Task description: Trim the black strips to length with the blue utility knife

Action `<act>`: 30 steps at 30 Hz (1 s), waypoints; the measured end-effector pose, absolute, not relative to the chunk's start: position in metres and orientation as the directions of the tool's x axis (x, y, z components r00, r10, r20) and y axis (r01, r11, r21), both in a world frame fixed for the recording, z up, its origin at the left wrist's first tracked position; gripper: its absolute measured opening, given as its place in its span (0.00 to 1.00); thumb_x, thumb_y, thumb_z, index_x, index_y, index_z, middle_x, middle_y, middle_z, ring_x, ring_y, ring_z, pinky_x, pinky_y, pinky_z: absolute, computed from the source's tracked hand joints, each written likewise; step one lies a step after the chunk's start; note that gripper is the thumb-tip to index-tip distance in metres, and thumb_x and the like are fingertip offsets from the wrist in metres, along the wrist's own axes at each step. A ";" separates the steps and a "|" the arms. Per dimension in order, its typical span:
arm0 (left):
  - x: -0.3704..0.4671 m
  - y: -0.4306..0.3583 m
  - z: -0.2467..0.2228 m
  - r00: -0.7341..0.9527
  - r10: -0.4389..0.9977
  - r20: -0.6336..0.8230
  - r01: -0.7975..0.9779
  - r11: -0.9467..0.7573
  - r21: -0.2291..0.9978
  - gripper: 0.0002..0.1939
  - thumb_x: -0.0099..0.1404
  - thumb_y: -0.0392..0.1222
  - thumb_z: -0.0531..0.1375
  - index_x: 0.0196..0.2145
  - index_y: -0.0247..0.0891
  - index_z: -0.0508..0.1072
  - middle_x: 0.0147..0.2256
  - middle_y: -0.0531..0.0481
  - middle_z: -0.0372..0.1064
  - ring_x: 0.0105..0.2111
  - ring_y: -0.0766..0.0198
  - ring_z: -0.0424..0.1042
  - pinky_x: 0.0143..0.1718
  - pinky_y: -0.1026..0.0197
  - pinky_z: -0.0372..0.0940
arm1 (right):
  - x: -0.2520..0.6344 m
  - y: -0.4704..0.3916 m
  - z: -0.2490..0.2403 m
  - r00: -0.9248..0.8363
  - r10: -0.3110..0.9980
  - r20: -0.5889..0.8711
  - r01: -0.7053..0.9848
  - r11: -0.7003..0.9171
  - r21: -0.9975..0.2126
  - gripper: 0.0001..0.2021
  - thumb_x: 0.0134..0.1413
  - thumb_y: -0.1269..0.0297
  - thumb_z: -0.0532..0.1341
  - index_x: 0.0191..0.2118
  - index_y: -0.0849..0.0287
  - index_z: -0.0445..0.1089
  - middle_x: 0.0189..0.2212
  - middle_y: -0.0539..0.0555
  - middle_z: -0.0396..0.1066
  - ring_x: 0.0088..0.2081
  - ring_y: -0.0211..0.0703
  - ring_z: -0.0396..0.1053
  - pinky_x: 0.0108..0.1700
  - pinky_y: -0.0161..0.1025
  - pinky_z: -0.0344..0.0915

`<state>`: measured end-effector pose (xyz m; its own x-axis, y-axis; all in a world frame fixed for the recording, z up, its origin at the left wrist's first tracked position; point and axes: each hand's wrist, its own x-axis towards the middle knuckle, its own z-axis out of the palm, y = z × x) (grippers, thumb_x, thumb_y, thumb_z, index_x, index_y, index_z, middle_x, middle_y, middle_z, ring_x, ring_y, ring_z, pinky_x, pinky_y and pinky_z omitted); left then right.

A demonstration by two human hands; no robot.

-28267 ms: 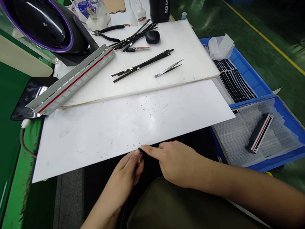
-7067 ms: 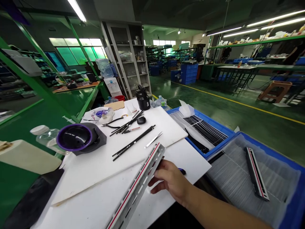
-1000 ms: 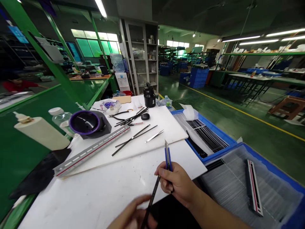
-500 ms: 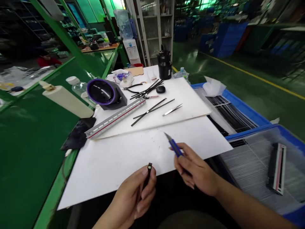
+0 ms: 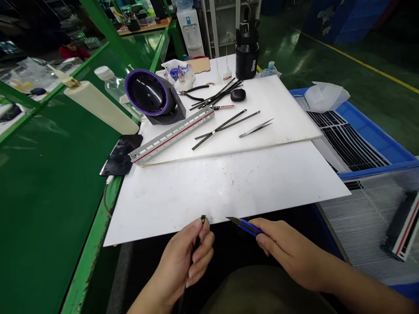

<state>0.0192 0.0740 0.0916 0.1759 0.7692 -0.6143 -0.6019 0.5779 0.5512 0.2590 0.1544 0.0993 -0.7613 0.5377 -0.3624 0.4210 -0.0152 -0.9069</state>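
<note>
My left hand pinches a thin black strip, whose tip pokes up past the thumb near the front edge of the white sheet. My right hand grips a blue utility knife, its blade pointing left toward the strip without touching it. Farther back, two crossed black strips and metal tweezers lie on a white foam board. More black strips are heaped beside a small black case. A grey triangular scale ruler rests diagonally at the board's left.
At the left stand a purple-rimmed black device, a cream bottle and a phone. A black flask is at the back. Blue bins with strips are on the right. A person in red sits far left.
The view has tilted down and shifted. My right hand has turned the knife from steeply angled to nearly level, its blade now lower and near the sheet's front edge. The strip stays in my left hand.
</note>
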 end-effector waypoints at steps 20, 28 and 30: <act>0.044 0.075 0.066 0.105 0.707 -0.699 -0.467 0.656 0.594 0.17 0.69 0.53 0.55 0.28 0.38 0.64 0.17 0.60 0.50 0.14 0.75 0.42 0.11 0.73 0.41 | 0.254 0.145 0.088 -0.753 0.615 -0.233 0.561 0.416 -0.716 0.30 0.66 0.74 0.48 0.71 0.57 0.49 0.43 0.58 0.74 0.40 0.47 0.72 0.41 0.43 0.64; 0.048 0.078 0.068 0.045 0.660 -0.750 -0.384 0.705 0.596 0.20 0.68 0.57 0.57 0.27 0.38 0.63 0.18 0.60 0.50 0.14 0.75 0.43 0.11 0.73 0.42 | 0.244 0.149 0.090 -0.775 0.570 -0.273 0.619 0.597 -0.510 0.33 0.64 0.73 0.49 0.72 0.46 0.47 0.35 0.52 0.71 0.30 0.42 0.67 0.30 0.40 0.50; 0.047 0.078 0.070 0.033 0.651 -0.758 -0.359 0.716 0.599 0.21 0.67 0.58 0.57 0.27 0.38 0.63 0.18 0.60 0.50 0.14 0.75 0.44 0.11 0.73 0.43 | 0.242 0.151 0.090 -0.776 0.562 -0.287 0.622 0.603 -0.499 0.33 0.64 0.73 0.49 0.72 0.45 0.47 0.34 0.51 0.71 0.29 0.41 0.66 0.30 0.40 0.48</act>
<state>0.0471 0.0779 0.0697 0.0326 0.6509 -0.7584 -0.3585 0.7160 0.5990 0.2421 0.1506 0.0904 -0.7755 0.5623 -0.2870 0.6221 0.6033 -0.4990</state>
